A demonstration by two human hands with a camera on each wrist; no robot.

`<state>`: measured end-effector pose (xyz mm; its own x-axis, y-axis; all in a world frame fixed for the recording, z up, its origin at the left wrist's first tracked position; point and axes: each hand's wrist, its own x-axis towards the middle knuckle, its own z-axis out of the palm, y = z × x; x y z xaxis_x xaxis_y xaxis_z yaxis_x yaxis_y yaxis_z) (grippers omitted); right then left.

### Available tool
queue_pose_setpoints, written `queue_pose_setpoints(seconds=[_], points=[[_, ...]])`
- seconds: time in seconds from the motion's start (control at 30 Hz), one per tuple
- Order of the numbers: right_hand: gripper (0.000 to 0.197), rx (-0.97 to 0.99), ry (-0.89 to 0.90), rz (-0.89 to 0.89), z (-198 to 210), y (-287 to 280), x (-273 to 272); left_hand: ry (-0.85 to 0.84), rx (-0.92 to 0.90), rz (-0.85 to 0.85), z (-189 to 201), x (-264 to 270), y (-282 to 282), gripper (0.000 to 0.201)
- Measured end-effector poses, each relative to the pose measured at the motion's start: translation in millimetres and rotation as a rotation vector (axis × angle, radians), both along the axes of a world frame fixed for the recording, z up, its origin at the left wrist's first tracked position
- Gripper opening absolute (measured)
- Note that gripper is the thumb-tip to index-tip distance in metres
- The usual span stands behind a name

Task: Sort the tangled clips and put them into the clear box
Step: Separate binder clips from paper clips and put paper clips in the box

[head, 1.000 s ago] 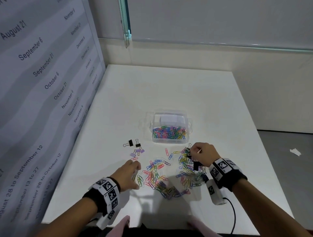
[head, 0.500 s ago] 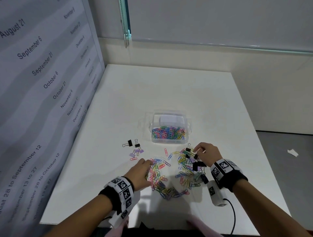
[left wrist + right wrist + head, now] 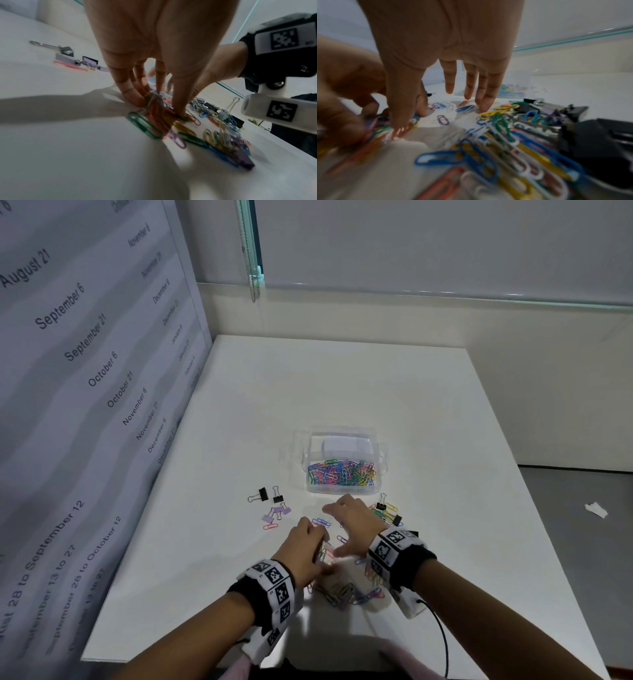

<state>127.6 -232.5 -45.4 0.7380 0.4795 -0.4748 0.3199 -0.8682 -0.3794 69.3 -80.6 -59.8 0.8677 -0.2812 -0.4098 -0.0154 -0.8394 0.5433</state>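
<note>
Coloured paper clips [image 3: 346,594] lie tangled on the white table [image 3: 342,392] in front of the clear box [image 3: 342,491], which holds many more clips. My left hand [image 3: 310,542] pinches a bunch of paper clips [image 3: 156,115] between thumb and fingers against the table. Just right of it, my right hand [image 3: 342,522] is spread over the pile with straight fingers [image 3: 484,102], their tips touching the table, and holds nothing. Black binder clips [image 3: 382,506] are mixed into the right of the pile [image 3: 496,135].
Two black binder clips [image 3: 263,494] and a few purple ones [image 3: 277,511] lie apart at the left of the pile, with a pink paper clip [image 3: 270,526]. A panel printed with dates [image 3: 85,405] walls the table's left edge. A cable [image 3: 442,642] runs off the near edge.
My left hand has slid right into the pile and closed on a bunch of clips. My right hand left the right-hand tangle, opened and moved left next to the left hand.
</note>
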Motion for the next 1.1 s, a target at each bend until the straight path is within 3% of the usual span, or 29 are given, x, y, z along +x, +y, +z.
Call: queue_pose_setpoints(seconds=[0.13, 0.4, 0.63, 0.83, 0.93, 1.1], points=[[0.088, -0.035, -0.002, 0.076, -5, 7, -7, -0.015, -0.064, 0.068, 2, 3, 7, 0.025], [0.023, 0.090, 0.081, -0.037, -2, 6, -16, -0.005, -0.198, 0.222, 8, 17, 17, 0.020], [0.018, 0.179, 0.016, -0.232, 14, -18, -1, 0.001, -0.324, 0.312, 35, 56, 10, 0.015], [0.014, 0.283, -0.133, -0.367, 46, -20, 33, -0.106, -0.327, 0.363, 56, 105, -6, 0.023], [0.011, 0.356, -0.208, -0.431, 59, -18, 52, -0.074, -0.341, 0.414, 55, 118, -8, 0.026], [0.008, 0.436, -0.265, -0.560, 59, -17, 66, 0.073, -0.345, 0.254, 56, 113, -8, 0.035]])
